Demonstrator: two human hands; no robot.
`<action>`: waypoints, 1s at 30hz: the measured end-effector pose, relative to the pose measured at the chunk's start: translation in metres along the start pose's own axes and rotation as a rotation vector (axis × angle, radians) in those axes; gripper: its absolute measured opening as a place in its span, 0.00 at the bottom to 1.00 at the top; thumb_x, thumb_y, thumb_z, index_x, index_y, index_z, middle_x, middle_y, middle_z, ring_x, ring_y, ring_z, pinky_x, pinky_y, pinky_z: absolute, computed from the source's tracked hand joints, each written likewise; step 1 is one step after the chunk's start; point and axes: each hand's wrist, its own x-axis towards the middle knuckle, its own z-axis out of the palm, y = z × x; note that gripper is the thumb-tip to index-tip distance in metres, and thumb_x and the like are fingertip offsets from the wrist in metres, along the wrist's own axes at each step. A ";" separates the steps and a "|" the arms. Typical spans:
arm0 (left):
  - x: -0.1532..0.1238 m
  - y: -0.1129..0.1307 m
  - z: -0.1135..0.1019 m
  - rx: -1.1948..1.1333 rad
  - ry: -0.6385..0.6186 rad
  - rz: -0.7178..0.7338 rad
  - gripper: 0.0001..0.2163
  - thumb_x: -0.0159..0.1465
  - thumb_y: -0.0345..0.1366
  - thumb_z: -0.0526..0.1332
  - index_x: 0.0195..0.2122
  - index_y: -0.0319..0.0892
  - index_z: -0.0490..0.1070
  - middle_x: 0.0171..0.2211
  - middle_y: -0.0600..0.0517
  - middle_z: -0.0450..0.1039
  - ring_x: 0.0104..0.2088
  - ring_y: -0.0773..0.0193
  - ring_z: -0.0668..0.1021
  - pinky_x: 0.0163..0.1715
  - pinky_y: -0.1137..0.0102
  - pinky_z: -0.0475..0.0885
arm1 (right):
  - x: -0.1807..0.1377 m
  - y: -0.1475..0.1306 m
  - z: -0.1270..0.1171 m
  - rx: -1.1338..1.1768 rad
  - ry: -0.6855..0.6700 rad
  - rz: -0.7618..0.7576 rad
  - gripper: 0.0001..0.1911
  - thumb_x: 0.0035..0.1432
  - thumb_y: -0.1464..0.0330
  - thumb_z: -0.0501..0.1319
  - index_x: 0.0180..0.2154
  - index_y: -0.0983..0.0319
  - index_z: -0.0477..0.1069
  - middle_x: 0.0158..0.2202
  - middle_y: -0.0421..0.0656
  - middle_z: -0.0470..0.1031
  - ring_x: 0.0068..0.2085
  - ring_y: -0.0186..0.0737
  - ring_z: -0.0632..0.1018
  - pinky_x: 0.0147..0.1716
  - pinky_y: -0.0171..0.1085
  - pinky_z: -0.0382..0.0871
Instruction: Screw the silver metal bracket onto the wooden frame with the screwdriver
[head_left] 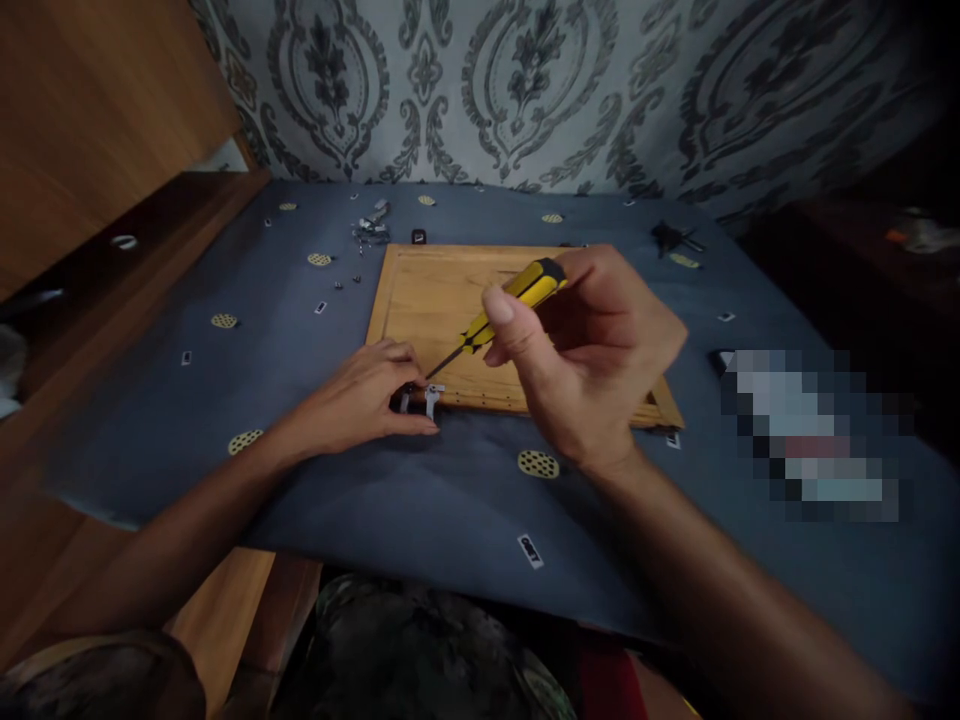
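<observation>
Dim light; near-black upper right corner; soft, stretched edges

Yellow-and-black screwdriver [536,286] slants down to grey metal fitting [433,397], contact unclear; wooden panel [442,300] lies flat beneath.

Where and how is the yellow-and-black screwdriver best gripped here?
Probably around its thick yellow-and-black handle, coming from the right, as the right hand does: the thin shaft slants down and left toward the small silver metal bracket, leaving the handle raised on the right.

Wooden panel [442,310] and small metal parts [373,226] on blue-grey cloth [420,510].
</observation>
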 end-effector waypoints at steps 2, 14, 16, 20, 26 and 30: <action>0.000 0.001 0.000 0.000 -0.006 -0.007 0.13 0.65 0.46 0.73 0.41 0.41 0.80 0.40 0.49 0.73 0.45 0.53 0.76 0.47 0.62 0.70 | 0.002 0.000 -0.002 -0.011 -0.015 -0.003 0.23 0.62 0.52 0.73 0.28 0.55 0.64 0.25 0.36 0.66 0.23 0.35 0.70 0.23 0.41 0.70; 0.000 0.001 -0.001 -0.004 0.016 0.011 0.14 0.65 0.47 0.73 0.40 0.42 0.79 0.39 0.50 0.74 0.44 0.53 0.76 0.45 0.62 0.70 | 0.000 0.019 0.000 -0.035 -0.128 -0.012 0.23 0.61 0.54 0.74 0.29 0.55 0.63 0.26 0.36 0.63 0.25 0.35 0.69 0.22 0.39 0.67; -0.001 0.001 -0.001 0.001 0.011 0.006 0.13 0.65 0.46 0.73 0.40 0.41 0.79 0.39 0.49 0.74 0.44 0.53 0.76 0.46 0.62 0.70 | 0.000 0.019 0.000 -0.028 -0.124 -0.011 0.23 0.61 0.54 0.74 0.29 0.56 0.63 0.26 0.36 0.63 0.25 0.34 0.69 0.22 0.38 0.66; 0.000 0.003 -0.002 0.010 -0.001 0.007 0.13 0.65 0.46 0.73 0.40 0.41 0.79 0.40 0.49 0.74 0.45 0.53 0.76 0.47 0.62 0.69 | 0.000 0.020 0.002 -0.032 -0.128 0.007 0.23 0.61 0.53 0.73 0.29 0.55 0.63 0.25 0.35 0.63 0.25 0.34 0.69 0.22 0.37 0.66; 0.001 0.002 -0.001 0.017 -0.012 -0.016 0.13 0.64 0.45 0.74 0.41 0.41 0.80 0.40 0.49 0.74 0.46 0.52 0.76 0.48 0.61 0.69 | 0.000 0.020 0.002 -0.018 -0.166 -0.012 0.22 0.63 0.58 0.73 0.28 0.56 0.63 0.25 0.35 0.64 0.25 0.34 0.69 0.24 0.38 0.65; 0.001 0.001 -0.001 0.011 -0.006 -0.002 0.12 0.65 0.45 0.74 0.40 0.41 0.79 0.41 0.49 0.74 0.46 0.52 0.76 0.48 0.61 0.70 | 0.002 0.018 0.000 -0.009 -0.223 -0.004 0.20 0.62 0.57 0.73 0.29 0.57 0.65 0.26 0.35 0.67 0.25 0.32 0.70 0.24 0.36 0.66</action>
